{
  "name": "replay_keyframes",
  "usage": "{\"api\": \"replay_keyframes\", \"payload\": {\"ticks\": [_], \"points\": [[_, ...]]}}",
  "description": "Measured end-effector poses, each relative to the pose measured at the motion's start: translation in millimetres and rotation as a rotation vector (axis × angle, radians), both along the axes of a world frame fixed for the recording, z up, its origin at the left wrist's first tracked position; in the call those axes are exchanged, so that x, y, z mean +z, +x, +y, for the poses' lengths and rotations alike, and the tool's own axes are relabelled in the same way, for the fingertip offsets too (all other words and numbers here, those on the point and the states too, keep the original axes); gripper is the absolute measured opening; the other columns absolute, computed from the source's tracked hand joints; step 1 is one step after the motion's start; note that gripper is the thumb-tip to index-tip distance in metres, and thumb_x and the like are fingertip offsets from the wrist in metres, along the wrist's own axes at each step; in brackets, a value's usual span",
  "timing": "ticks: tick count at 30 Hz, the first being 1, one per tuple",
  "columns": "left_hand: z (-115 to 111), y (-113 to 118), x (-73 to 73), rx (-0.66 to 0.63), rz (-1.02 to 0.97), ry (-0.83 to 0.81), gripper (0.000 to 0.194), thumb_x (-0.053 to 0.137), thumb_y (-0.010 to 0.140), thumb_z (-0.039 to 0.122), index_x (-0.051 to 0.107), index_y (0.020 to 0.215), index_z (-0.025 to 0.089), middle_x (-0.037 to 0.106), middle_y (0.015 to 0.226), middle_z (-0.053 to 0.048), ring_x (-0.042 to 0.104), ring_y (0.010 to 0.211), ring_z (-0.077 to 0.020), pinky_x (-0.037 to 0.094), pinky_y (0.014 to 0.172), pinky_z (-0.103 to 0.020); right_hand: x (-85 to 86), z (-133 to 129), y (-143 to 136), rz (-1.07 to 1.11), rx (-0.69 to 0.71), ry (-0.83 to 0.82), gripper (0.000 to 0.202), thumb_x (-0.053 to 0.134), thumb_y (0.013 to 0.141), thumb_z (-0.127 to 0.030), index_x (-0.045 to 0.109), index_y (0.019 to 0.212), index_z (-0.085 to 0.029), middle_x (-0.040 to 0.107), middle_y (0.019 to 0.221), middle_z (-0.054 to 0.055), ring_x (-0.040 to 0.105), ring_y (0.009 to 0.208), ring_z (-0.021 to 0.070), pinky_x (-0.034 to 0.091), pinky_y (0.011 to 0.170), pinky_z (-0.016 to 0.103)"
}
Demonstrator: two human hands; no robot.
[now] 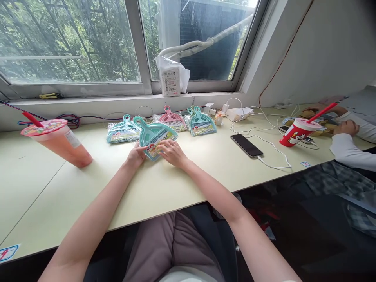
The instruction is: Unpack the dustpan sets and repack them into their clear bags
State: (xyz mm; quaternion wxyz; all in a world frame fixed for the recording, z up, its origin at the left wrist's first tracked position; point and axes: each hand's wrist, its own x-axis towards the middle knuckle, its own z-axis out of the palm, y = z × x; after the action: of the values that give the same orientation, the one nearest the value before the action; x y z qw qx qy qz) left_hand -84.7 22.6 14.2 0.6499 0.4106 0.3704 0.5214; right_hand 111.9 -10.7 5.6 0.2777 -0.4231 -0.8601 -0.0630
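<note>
A teal dustpan-and-brush set (155, 135) in clear wrapping is tilted above the pale table, its handle pointing up and left. My left hand (136, 155) grips its lower left edge, thumb on the front. On its lower right part lies my right hand (172, 152), fingers bent against the printed label. Behind it rest a wrapped teal set (123, 131) on the left, a pink set (172, 119) in the middle and another teal set (202, 123) on the right, with a further handle showing behind that one.
A tall pink drink cup (63, 143) stands left. Right are a black phone (246, 145) with a white cable, a red cup (296, 133) and another person's hands and sleeve (349, 147). A white package (170, 81) sits on the windowsill (117, 103).
</note>
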Motion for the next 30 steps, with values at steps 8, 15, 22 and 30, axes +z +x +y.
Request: {"api": "replay_keyframes", "payload": {"ticks": [8, 15, 22, 30], "points": [[-5, 7, 0.9, -0.047, 0.02, -0.01, 0.071, 0.064, 0.069, 0.005, 0.048, 0.135, 0.024, 0.071, 0.104, -0.006, 0.07, 0.072, -0.0185, 0.057, 0.06, -0.029, -5.1, 7, 2, 0.0, 0.024, -0.047, 0.016, 0.057, 0.094, -0.024, 0.064, 0.108, -0.022, 0.065, 0.118, 0.008, 0.052, 0.113, 0.0244, 0.03, 0.097, 0.037], [0, 4, -2.3, 0.014, -0.025, -0.028, 0.064, 0.062, 0.072, 0.004, 0.051, 0.132, 0.021, 0.072, 0.101, -0.007, 0.07, 0.074, -0.0199, 0.059, 0.061, -0.032, -6.0, 10, 3, 0.003, -0.011, -0.001, 0.026, 0.042, 0.099, -0.017, 0.067, 0.097, -0.02, 0.069, 0.098, 0.006, 0.054, 0.096, 0.0197, 0.028, 0.094, 0.034], [12, -11, -4.4, 0.191, -0.204, -0.05, 0.054, 0.055, 0.081, 0.005, 0.051, 0.133, 0.016, 0.071, 0.108, -0.012, 0.071, 0.083, -0.0214, 0.059, 0.063, -0.029, -3.3, 7, 10, -0.056, -0.144, 0.014, 0.027, 0.042, 0.096, -0.011, 0.068, 0.098, -0.018, 0.069, 0.098, 0.01, 0.052, 0.102, 0.0237, 0.025, 0.097, 0.04], [3, -5, -1.3, 0.103, -0.183, 0.02, 0.059, 0.059, 0.082, 0.012, 0.047, 0.139, 0.021, 0.069, 0.116, -0.01, 0.069, 0.099, -0.0248, 0.059, 0.074, -0.034, -2.1, 9, 6, 0.308, -0.119, -0.142, 0.023, 0.041, 0.097, -0.015, 0.064, 0.102, -0.017, 0.069, 0.108, 0.011, 0.059, 0.107, 0.0224, 0.041, 0.093, 0.037]]}}
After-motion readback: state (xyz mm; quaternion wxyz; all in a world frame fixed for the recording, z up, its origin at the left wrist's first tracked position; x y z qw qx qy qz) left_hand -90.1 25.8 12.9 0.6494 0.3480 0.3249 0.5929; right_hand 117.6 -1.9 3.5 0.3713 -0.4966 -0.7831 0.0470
